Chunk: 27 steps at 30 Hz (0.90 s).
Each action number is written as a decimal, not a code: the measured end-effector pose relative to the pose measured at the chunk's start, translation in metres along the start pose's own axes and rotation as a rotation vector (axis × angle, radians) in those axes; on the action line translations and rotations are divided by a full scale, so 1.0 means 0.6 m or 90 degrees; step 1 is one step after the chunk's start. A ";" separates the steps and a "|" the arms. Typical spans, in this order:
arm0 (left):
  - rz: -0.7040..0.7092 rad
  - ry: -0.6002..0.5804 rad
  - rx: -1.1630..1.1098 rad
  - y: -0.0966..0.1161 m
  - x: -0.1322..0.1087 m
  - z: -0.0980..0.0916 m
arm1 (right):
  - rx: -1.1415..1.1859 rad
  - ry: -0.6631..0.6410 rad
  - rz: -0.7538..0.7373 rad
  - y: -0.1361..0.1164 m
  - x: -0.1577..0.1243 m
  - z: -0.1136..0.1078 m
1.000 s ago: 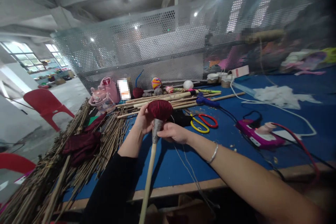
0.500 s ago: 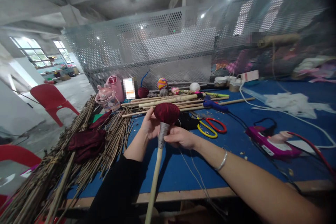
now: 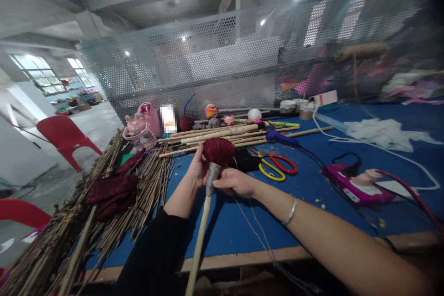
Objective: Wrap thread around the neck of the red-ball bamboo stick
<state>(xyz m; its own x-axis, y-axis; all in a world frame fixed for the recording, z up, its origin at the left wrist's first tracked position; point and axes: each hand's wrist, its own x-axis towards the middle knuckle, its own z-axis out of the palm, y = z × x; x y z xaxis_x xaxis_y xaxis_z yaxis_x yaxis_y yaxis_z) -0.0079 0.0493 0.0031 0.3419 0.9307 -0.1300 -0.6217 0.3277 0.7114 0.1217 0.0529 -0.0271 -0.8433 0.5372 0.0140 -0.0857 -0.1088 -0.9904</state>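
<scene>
Between my hands is a mallet-like stick [image 3: 200,240] with a round dark-red cloth head [image 3: 218,151] and a grey thread-wrapped neck [image 3: 212,179]. My left hand [image 3: 197,169] holds it from behind, just under the head, its thumb up along the side. On the neck's right side my right hand [image 3: 236,181] pinches with thumb and fingers. Loose grey thread [image 3: 256,229] trails from near the right hand down over the table edge. The stick slants down toward me, its lower end out of frame. Parts of both hands' fingers are hidden behind the neck.
Scissors [image 3: 274,169] with yellow and red handles lie right of my hands. Behind are a blue glue gun [image 3: 280,138] and peeled sticks [image 3: 222,134]. Thin twigs [image 3: 138,203] and dark-red cloth [image 3: 113,194] cover the left side; a purple power strip [image 3: 357,187] sits at right.
The view has shifted slightly, moving the scene a little left. Both hands keep their hold on the mallet-like stick, whose lower end now slants slightly more to the left.
</scene>
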 end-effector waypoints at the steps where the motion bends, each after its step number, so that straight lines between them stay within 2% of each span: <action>1: 0.003 0.011 0.000 -0.001 0.000 0.002 | -0.001 -0.002 0.001 0.000 0.000 0.000; 6: 0.049 0.054 0.022 -0.002 0.008 0.008 | -0.019 -0.004 -0.001 -0.001 -0.001 -0.003; 9: 0.080 0.064 0.075 -0.004 0.010 0.004 | -0.035 0.030 0.009 -0.011 -0.003 -0.011; 13: 0.043 0.185 0.246 -0.013 -0.010 -0.001 | -0.017 0.126 -0.017 -0.032 -0.007 -0.029; 17: 0.019 0.203 0.413 -0.032 -0.040 0.011 | -0.005 0.178 -0.008 -0.042 -0.009 -0.041; 21: 0.152 0.302 0.498 -0.049 -0.054 0.021 | 0.017 0.212 0.013 -0.036 -0.007 -0.040; 24: 0.169 0.306 0.501 -0.051 -0.061 0.018 | 0.002 0.203 0.003 -0.031 -0.005 -0.038; 27: 0.152 0.269 0.422 -0.045 -0.068 0.019 | 0.008 0.163 -0.031 -0.035 -0.007 -0.039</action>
<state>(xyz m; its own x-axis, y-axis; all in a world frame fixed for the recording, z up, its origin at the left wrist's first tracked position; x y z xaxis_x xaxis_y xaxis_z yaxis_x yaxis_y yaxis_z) 0.0030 0.0007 -0.0032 -0.1233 0.9893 -0.0779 -0.0531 0.0718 0.9960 0.1394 0.0726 -0.0099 -0.6769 0.7356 0.0248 -0.1313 -0.0874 -0.9875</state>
